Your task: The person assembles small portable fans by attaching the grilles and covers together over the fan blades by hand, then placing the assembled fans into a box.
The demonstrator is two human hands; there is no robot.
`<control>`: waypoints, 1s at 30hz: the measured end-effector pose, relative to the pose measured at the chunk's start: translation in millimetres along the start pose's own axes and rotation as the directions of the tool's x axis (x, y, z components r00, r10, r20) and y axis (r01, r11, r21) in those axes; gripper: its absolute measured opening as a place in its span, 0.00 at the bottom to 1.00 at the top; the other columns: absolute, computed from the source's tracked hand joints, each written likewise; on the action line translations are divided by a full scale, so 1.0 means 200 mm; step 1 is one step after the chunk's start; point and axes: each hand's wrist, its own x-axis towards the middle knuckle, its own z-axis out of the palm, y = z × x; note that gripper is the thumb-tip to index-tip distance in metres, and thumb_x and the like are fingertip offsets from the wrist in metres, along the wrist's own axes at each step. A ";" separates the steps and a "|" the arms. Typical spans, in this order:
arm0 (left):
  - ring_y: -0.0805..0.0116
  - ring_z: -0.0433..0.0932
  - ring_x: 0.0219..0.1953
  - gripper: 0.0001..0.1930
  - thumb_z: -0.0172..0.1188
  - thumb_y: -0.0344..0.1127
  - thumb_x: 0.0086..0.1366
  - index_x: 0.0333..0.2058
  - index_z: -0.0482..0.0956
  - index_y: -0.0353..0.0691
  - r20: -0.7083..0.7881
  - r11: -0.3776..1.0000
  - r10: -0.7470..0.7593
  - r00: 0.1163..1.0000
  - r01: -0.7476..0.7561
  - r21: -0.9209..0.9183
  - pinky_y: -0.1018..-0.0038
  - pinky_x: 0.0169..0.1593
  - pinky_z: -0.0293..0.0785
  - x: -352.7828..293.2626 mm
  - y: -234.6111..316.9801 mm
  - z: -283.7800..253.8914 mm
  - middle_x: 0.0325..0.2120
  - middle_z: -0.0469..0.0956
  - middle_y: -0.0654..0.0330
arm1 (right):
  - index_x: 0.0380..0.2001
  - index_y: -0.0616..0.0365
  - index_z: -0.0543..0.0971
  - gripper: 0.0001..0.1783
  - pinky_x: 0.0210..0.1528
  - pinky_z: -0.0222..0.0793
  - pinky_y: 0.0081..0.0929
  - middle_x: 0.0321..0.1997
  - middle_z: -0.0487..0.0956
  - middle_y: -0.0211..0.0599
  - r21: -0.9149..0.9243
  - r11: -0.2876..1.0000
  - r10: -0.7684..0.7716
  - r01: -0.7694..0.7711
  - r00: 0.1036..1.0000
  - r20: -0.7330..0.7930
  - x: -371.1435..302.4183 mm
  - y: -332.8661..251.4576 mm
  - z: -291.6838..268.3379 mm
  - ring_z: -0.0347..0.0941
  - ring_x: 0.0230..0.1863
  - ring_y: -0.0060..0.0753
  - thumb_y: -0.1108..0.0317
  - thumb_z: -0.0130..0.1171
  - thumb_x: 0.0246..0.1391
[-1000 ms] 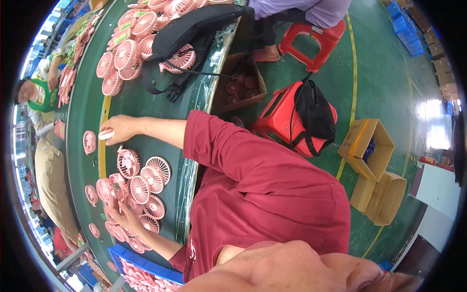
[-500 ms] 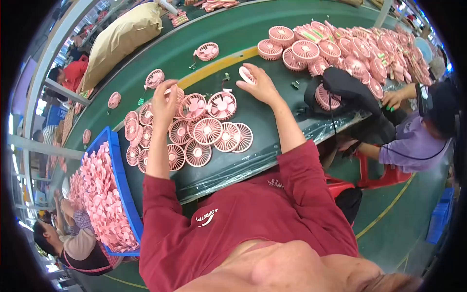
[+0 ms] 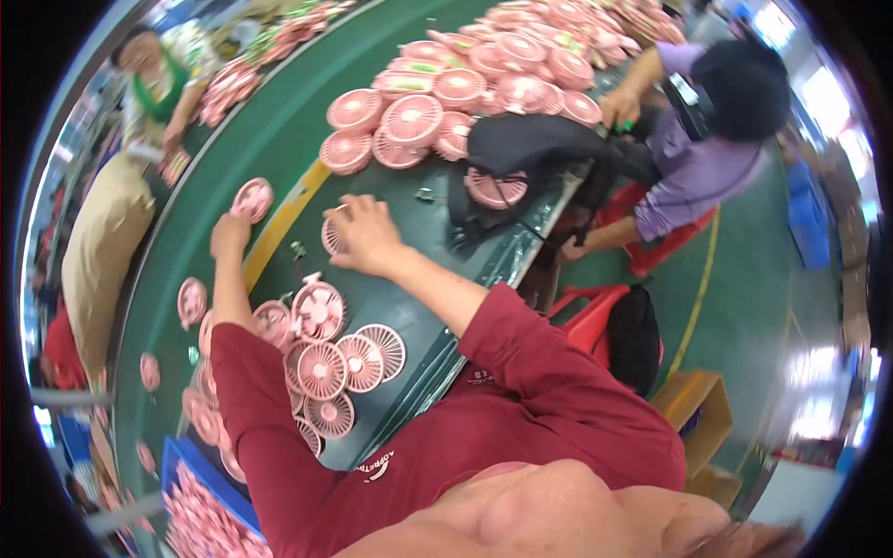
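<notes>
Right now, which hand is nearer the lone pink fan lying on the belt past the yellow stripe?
Left. The left hand sits just beside the lone pink fan, apart from it. The right hand is farther right, across the yellow stripe, resting on another fan part.

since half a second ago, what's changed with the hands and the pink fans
The left hand has reached out from the cluster of pink fan grilles toward a lone pink fan part by the yellow line; whether they touch is unclear. The right hand stays on a pink fan piece. The cluster stays on the green table.
</notes>
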 end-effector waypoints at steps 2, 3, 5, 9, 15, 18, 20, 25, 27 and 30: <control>0.39 0.75 0.52 0.34 0.49 0.62 0.62 0.43 0.82 0.32 -0.021 1.000 0.016 1.000 -0.015 0.012 0.52 0.55 0.71 0.09 -0.08 0.08 0.46 0.77 0.37 | 0.58 0.49 0.73 0.45 0.60 0.58 0.48 0.62 0.66 0.48 0.068 0.998 -0.024 0.019 0.997 0.071 0.01 -0.02 -0.01 0.59 0.63 0.51 0.49 0.75 0.32; 0.38 0.77 0.49 0.34 0.51 0.63 0.61 0.41 0.83 0.32 -0.047 0.998 0.053 0.997 -0.052 0.028 0.50 0.53 0.71 0.13 -0.17 0.11 0.43 0.78 0.37 | 0.56 0.49 0.73 0.44 0.59 0.57 0.48 0.61 0.67 0.47 0.092 0.995 -0.038 0.030 0.996 0.085 0.01 -0.04 -0.02 0.60 0.62 0.50 0.49 0.75 0.32; 0.39 0.79 0.44 0.31 0.52 0.61 0.61 0.38 0.83 0.33 -0.025 0.982 0.174 0.984 -0.172 0.079 0.50 0.48 0.74 0.19 -0.19 0.13 0.38 0.80 0.39 | 0.52 0.51 0.76 0.41 0.57 0.58 0.46 0.55 0.70 0.45 0.097 0.994 -0.048 0.044 0.998 0.039 0.03 -0.01 0.01 0.61 0.59 0.49 0.50 0.75 0.31; 0.39 0.78 0.39 0.19 0.53 0.50 0.64 0.36 0.81 0.37 -0.245 0.952 0.301 0.922 -0.306 0.016 0.52 0.41 0.73 0.24 -0.38 0.13 0.35 0.80 0.44 | 0.45 0.51 0.80 0.35 0.56 0.57 0.45 0.48 0.73 0.45 0.098 0.992 -0.071 0.075 0.996 -0.049 0.05 0.00 0.07 0.63 0.55 0.48 0.47 0.75 0.31; 0.44 0.80 0.38 0.23 0.48 0.54 0.70 0.43 0.74 0.37 -0.404 0.960 0.249 0.880 -0.278 -0.015 0.55 0.42 0.74 0.03 -0.46 -0.02 0.37 0.80 0.45 | 0.52 0.52 0.77 0.39 0.57 0.58 0.48 0.52 0.71 0.47 0.272 0.962 -0.024 0.037 0.999 -0.048 0.05 -0.03 0.05 0.61 0.57 0.50 0.51 0.76 0.32; 0.69 0.77 0.42 0.23 0.53 0.49 0.71 0.48 0.75 0.30 -0.290 0.683 0.115 0.950 -0.288 -0.671 0.71 0.43 0.75 -0.25 -0.38 -0.08 0.40 0.78 0.57 | 0.53 0.52 0.76 0.40 0.56 0.60 0.49 0.53 0.70 0.48 0.380 0.924 -0.011 0.042 0.996 -0.085 0.04 -0.02 0.00 0.61 0.57 0.52 0.51 0.75 0.33; 0.66 0.77 0.46 0.24 0.53 0.48 0.71 0.52 0.73 0.30 -0.195 0.497 0.109 0.975 -0.223 -0.838 0.71 0.47 0.75 -0.59 -0.02 -0.13 0.46 0.77 0.56 | 0.55 0.53 0.74 0.43 0.57 0.62 0.47 0.53 0.70 0.48 0.462 0.884 0.023 0.069 0.981 -0.191 0.00 0.08 -0.06 0.61 0.57 0.53 0.50 0.75 0.34; 0.62 0.77 0.50 0.25 0.53 0.46 0.71 0.59 0.69 0.33 -0.062 0.226 0.036 0.997 -0.068 -0.972 0.69 0.51 0.77 -1.00 -0.06 -0.08 0.51 0.75 0.52 | 0.51 0.53 0.75 0.42 0.55 0.66 0.47 0.54 0.69 0.47 0.497 0.789 -0.013 0.361 0.819 -0.574 -0.09 -0.17 -0.31 0.65 0.53 0.53 0.46 0.74 0.30; 0.59 0.73 0.56 0.28 0.52 0.46 0.72 0.63 0.63 0.36 0.089 -0.073 0.139 0.986 0.100 -0.992 0.65 0.56 0.75 -1.17 0.05 -0.06 0.57 0.71 0.50 | 0.50 0.51 0.76 0.40 0.53 0.66 0.46 0.52 0.69 0.46 0.441 0.746 -0.162 0.499 0.779 -0.606 -0.21 -0.28 -0.38 0.65 0.53 0.51 0.47 0.74 0.30; 0.56 0.59 0.67 0.29 0.45 0.46 0.73 0.67 0.55 0.41 0.110 -0.391 0.208 0.972 0.186 -0.901 0.59 0.67 0.62 -1.45 0.19 -0.10 0.66 0.58 0.53 | 0.53 0.45 0.76 0.40 0.53 0.64 0.44 0.53 0.68 0.44 0.412 0.766 -0.250 0.493 0.820 -0.515 -0.35 -0.38 -0.39 0.63 0.54 0.50 0.45 0.71 0.33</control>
